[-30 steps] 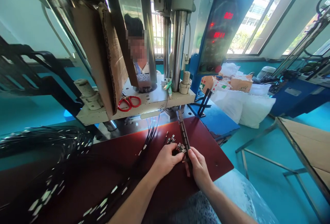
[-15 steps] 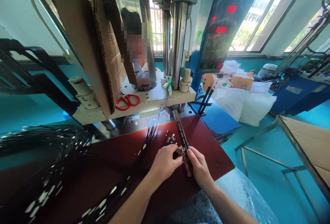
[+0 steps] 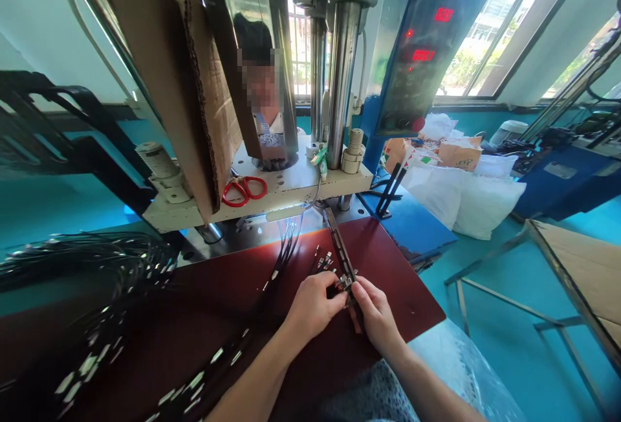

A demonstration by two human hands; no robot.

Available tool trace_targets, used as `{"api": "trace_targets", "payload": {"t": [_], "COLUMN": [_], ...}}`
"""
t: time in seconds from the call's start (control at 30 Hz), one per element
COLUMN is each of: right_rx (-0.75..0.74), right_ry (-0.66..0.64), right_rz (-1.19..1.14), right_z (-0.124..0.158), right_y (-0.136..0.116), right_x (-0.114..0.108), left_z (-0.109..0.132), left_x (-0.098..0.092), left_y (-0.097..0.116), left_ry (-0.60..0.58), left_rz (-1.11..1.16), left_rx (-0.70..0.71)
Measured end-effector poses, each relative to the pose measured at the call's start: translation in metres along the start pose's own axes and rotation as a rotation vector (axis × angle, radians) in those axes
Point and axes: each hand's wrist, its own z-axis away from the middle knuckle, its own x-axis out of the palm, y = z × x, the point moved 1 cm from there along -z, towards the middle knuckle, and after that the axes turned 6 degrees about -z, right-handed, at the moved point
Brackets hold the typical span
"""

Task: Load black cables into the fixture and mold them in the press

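Left hand (image 3: 313, 305) pinches a plug (image 3: 343, 281) onto the bar (image 3: 337, 241) clamped by right hand (image 3: 376, 315); several cable ends (image 3: 324, 260) beside it appear not yet seated.

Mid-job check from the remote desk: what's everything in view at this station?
work table: one, dark red, foreground.
press: one, cream plate, steel columns, behind the table.
scissors: one, red-handled, on the press plate.
cardboard sheet: one, brown, propped at the press's left side.
control panel: one, blue, red digits, right of the columns.
slotted bar: one, dark metal, on the table.
cable ends: small cluster, black with silver tips, beside the bar.
cable bundle: one heap, black, table's left side.
bags: several, white, middle right.
person: one, behind the press.
left hand: one, pinching the cable ends.
right hand: one, gripping the bar's near end.
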Motion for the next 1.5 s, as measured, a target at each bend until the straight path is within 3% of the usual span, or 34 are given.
{"api": "trace_targets", "payload": {"t": [0.1,0.23,0.33,0.43,0.57,0.83,1.0,1.5], "right_rx": [-0.031,-0.033,-0.012,-0.012,0.007,0.016,0.039,0.032], "right_ry": [-0.007,-0.008,0.002,0.009,0.033,0.009,0.029,0.008], "right_rz": [0.100,0.118,0.059,0.006,-0.056,-0.109,-0.120,-0.020], "right_z": [-0.002,0.000,0.004,0.005,0.004,0.004,0.005,0.004], "right_y": [-0.001,-0.001,-0.001,-0.001,0.000,0.004,0.002,0.003], "right_x": [0.001,0.003,0.003,0.003,0.002,-0.001,0.000,0.001], "left_z": [0.000,-0.005,-0.013,-0.016,-0.012,-0.013,-0.014,-0.018], "left_x": [0.002,-0.004,-0.011,-0.014,-0.011,-0.008,-0.004,-0.003], "left_y": [-0.001,-0.006,-0.010,-0.012,-0.010,-0.011,-0.015,-0.014], "left_ry": [0.032,-0.047,-0.030,-0.052,-0.167,-0.162,-0.077,-0.171], "left_rz": [-0.012,0.268,0.500,0.576,0.563,0.425,0.317,0.496], "left_rx": [-0.005,0.027,-0.058,-0.129,-0.126,-0.042,-0.005,-0.067]}}
